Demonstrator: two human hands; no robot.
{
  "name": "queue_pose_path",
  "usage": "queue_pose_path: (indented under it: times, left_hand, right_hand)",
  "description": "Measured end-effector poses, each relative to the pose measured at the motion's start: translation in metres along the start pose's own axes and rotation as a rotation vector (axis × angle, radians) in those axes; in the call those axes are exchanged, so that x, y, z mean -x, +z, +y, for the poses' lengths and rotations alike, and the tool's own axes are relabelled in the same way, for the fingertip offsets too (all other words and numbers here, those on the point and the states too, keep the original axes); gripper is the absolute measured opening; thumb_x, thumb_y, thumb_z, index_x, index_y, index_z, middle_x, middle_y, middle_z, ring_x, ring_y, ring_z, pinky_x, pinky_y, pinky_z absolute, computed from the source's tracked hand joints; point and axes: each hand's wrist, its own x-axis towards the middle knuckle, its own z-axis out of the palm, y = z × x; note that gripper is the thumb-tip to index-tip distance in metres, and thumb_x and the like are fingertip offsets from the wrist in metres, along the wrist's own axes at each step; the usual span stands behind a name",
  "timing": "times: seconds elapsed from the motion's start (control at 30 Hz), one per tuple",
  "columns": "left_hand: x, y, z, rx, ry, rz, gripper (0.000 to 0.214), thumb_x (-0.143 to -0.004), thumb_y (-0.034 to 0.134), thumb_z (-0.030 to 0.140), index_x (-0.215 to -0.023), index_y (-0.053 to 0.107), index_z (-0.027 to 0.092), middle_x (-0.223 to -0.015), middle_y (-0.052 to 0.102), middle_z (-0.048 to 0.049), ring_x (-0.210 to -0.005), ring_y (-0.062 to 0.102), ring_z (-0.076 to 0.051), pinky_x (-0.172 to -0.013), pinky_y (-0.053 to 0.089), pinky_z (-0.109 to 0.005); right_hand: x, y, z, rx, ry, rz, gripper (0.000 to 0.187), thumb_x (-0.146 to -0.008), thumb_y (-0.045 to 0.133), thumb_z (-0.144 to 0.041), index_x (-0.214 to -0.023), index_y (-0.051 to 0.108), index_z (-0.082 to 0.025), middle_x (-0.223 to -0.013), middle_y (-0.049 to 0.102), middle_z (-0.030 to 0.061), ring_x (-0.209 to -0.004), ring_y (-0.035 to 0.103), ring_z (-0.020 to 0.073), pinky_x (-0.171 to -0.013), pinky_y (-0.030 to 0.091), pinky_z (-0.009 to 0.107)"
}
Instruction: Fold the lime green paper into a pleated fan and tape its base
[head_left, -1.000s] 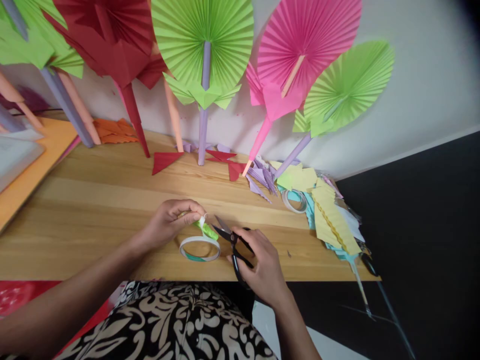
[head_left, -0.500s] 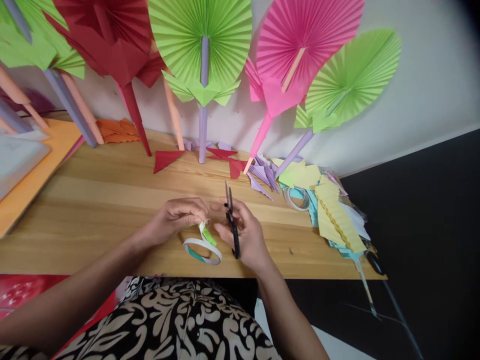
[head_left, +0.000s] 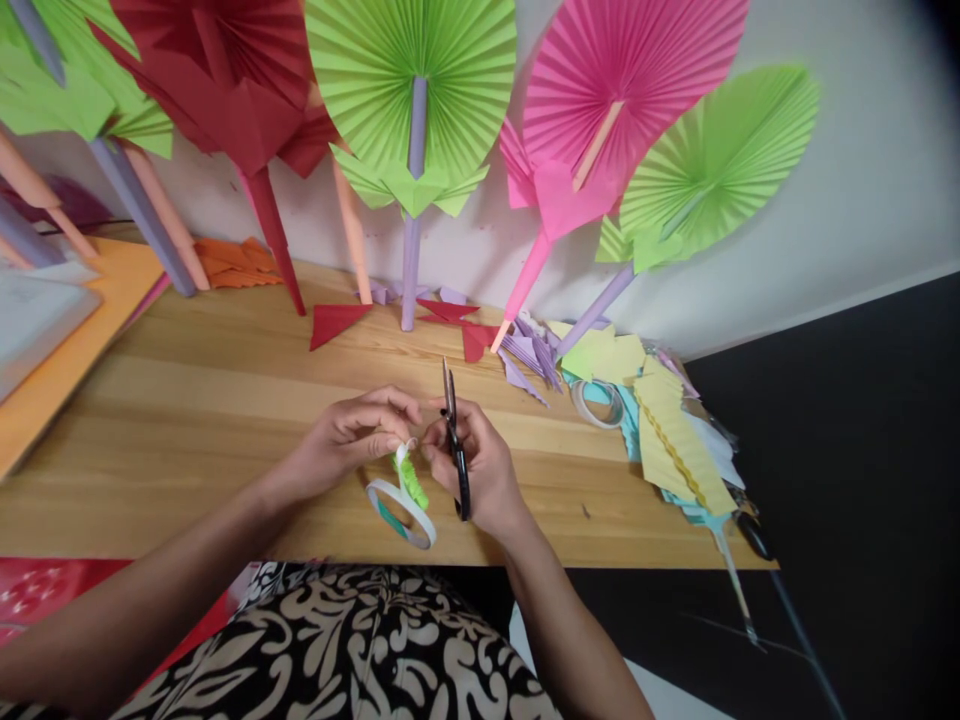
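My left hand (head_left: 364, 435) is closed, its thumb and fingers pinching the loose end of a roll of white tape (head_left: 420, 528). The roll hangs from that strip just over the table. Beside the strip dangles a small crinkled bright green piece (head_left: 412, 482); whether it sticks to the tape I cannot tell. My right hand (head_left: 480, 470) grips black-handled scissors (head_left: 457, 450), blades pointing up and away from me. Its thumb and fingertips come close to my left fingers at the tape end.
Folded paper fans, one green (head_left: 412, 100), one pink (head_left: 630, 90) and one dark red (head_left: 247, 110), lean against the wall. Red paper scraps (head_left: 337, 322) lie behind my hands. Another tape roll (head_left: 598, 402) and yellow paper (head_left: 679, 430) are at the right; an orange sheet (head_left: 112, 290) is at the left.
My right hand has moved slightly left, bringing its fingers nearer the tape end. The hanging roll has tilted and the green piece now shows its crinkled side. The view has shifted slightly.
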Motion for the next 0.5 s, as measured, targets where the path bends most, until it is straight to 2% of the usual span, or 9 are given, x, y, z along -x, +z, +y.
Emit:
queue_pose_path:
  times: [0.1, 0.2, 0.37, 0.5]
  left_hand:
    - [0.0, 0.0, -0.001, 0.013, 0.009, 0.004, 0.026, -0.091, 0.065, 0.039, -0.081, 0.075, 0.018, -0.1, 0.067, -0.0078, -0.091, 0.062, -0.018, -0.084, 0.052, -0.03]
    - [-0.001, 0.001, 0.0, 0.047, 0.034, 0.005, 0.023, -0.092, 0.066, 0.036, -0.081, 0.075, 0.019, -0.1, 0.066, -0.0074, -0.094, 0.062, -0.018, -0.085, 0.052, -0.03]
    - [0.0, 0.001, -0.001, 0.075, 0.021, 0.005, 0.017, -0.091, 0.067, 0.032, -0.083, 0.075, 0.02, -0.101, 0.064, -0.0055, -0.099, 0.062, -0.017, -0.088, 0.05, -0.028]
    - [0.001, -0.002, -0.002, 0.069, -0.003, 0.019, 0.023, -0.091, 0.067, 0.037, -0.079, 0.076, 0.019, -0.102, 0.065, -0.007, -0.103, 0.061, -0.019, -0.091, 0.049, -0.03]
  right_hand:
    - [-0.001, 0.0, 0.002, -0.035, -0.037, 0.029, 0.046, -0.077, 0.072, -0.024, -0.12, 0.057, -0.025, -0.087, 0.07, -0.0001, -0.074, 0.066, 0.0125, -0.067, 0.052, 0.024]
    - [-0.001, 0.002, 0.004, -0.092, -0.048, -0.013, 0.051, -0.076, 0.075, -0.026, -0.123, 0.055, -0.026, -0.095, 0.071, 0.0013, -0.085, 0.068, 0.0148, -0.075, 0.054, 0.026]
    - [-0.001, 0.011, 0.006, -0.093, 0.009, -0.007, 0.052, -0.075, 0.078, -0.033, -0.123, 0.058, -0.025, -0.081, 0.067, -0.0022, -0.067, 0.063, 0.0119, -0.061, 0.051, 0.023]
    - [-0.004, 0.008, 0.005, -0.087, 0.015, -0.021, 0.054, -0.077, 0.077, -0.038, -0.125, 0.056, -0.024, -0.076, 0.063, -0.0036, -0.063, 0.059, 0.0108, -0.058, 0.049, 0.022]
